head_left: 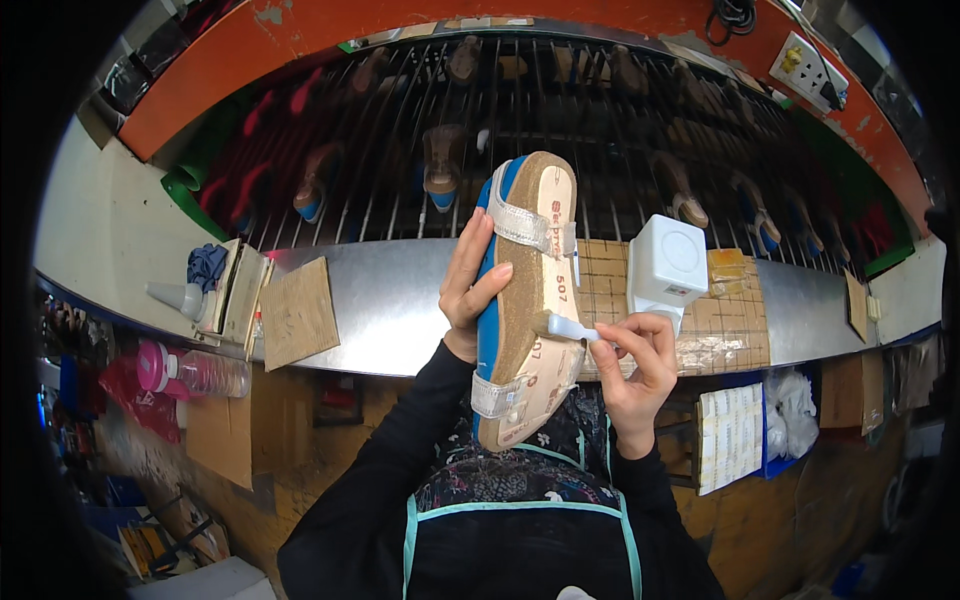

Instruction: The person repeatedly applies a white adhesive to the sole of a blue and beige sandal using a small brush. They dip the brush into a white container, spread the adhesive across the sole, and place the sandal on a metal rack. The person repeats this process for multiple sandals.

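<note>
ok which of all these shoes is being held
The shoe gripped in the left hand, with the brush at its pale face; the other shoes lie beyond on a rack of rods.

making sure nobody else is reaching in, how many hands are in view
2: the left hand, holding the shoe by its blue side; the right hand, gripping the brush. No other hands show.

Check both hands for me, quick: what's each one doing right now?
Left hand: closed on the shoe, holding it by its side.
Right hand: closed, pinching the brush by its pale handle.
</note>
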Demonstrator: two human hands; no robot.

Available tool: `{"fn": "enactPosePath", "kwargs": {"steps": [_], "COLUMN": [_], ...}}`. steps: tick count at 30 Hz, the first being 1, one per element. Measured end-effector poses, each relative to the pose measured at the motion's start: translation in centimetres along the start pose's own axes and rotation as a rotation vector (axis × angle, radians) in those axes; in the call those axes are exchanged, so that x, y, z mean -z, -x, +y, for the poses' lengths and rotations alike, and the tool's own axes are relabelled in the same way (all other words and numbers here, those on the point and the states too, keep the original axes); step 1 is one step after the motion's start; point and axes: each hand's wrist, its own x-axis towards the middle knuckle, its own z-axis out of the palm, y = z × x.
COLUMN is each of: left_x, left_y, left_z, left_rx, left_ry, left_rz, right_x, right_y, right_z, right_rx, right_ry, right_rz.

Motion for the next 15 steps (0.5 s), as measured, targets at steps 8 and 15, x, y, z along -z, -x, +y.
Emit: {"fn": "enactPosePath", "kwargs": {"steps": [8,15], "left_x": [-1.2,-1.3], "left_y": [-1.0,-1.6], "left_z": [-0.1,-0.4], "left_rx": [-0.026,-0.042], "left_ry": [-0.089,-0.169], "left_rz": [0.023,0.002], "right_x": [-0.2,0.4], "right_y": [1.5,1.5], "right_z": [0.2,-0.6], "right_rx": [0.051,0.196], "right_ry": [0.029,0.212], "right_rz": [0.089,0.115]}}
